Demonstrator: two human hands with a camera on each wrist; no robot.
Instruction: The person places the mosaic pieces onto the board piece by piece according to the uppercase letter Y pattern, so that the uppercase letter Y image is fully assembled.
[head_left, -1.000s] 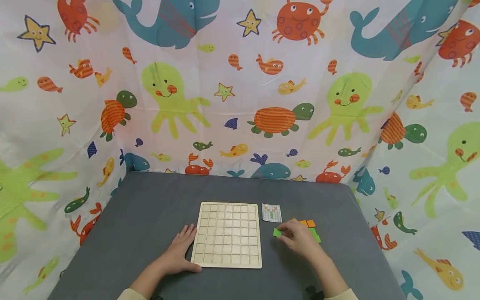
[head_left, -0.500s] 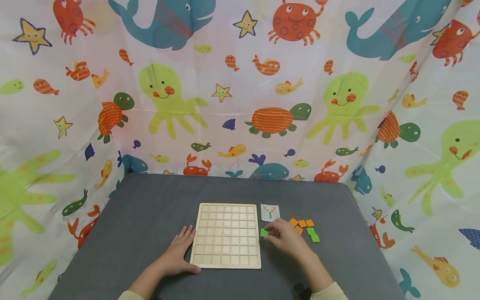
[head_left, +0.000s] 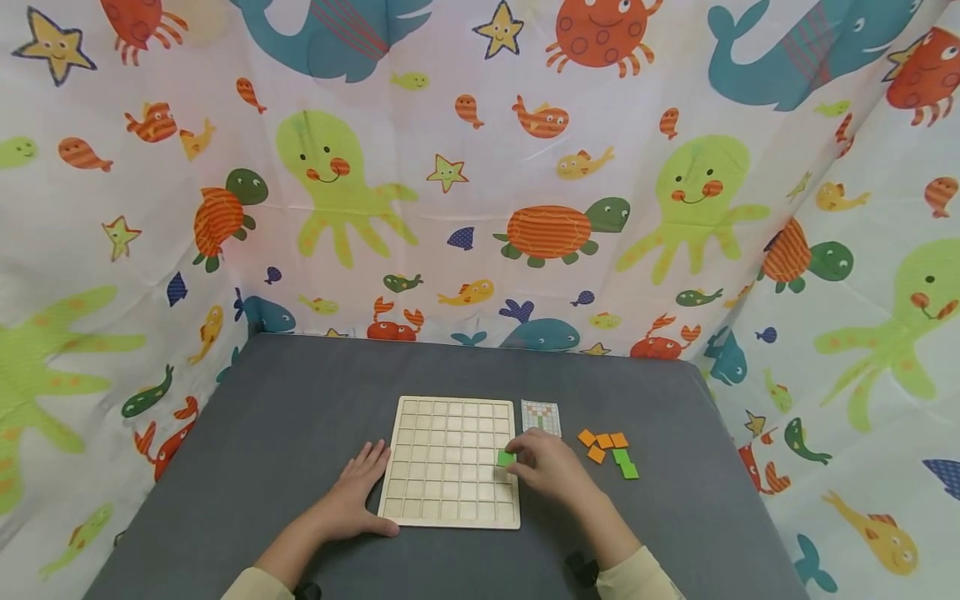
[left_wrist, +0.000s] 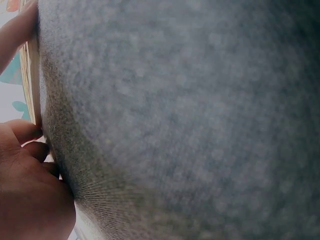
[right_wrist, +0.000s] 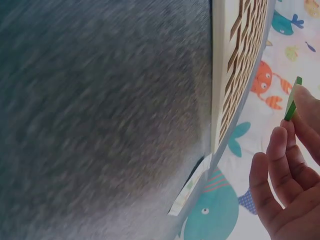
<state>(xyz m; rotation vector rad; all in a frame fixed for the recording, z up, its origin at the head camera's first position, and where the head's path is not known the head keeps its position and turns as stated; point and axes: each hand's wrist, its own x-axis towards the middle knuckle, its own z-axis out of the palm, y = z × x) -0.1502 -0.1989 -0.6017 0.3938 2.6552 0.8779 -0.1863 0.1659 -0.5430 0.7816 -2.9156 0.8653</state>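
Note:
A pale wooden board [head_left: 450,467] divided into a grid of square cells lies on the grey table. My right hand [head_left: 553,467] pinches a green square tile [head_left: 505,458] over the board's right edge. In the right wrist view the tile [right_wrist: 293,100] shows edge-on between thumb and fingertip, held above the board [right_wrist: 218,75]. My left hand [head_left: 352,498] lies along the board's left side, fingers spread and straight, thumb by the near left corner. In the left wrist view, fingers of the left hand [left_wrist: 30,175] touch the board's side [left_wrist: 31,75].
Several orange tiles [head_left: 603,441] and two green tiles [head_left: 626,464] lie loose to the right. A small card [head_left: 542,417] printed with a coloured grid pattern sits beside the board's far right corner. A sea-animal curtain [head_left: 480,233] hangs behind the grey table [head_left: 322,392].
My right hand has taken the green tile from the loose tiles and moved left with it, over the board's right edge. The left hand has stayed at the board's left side.

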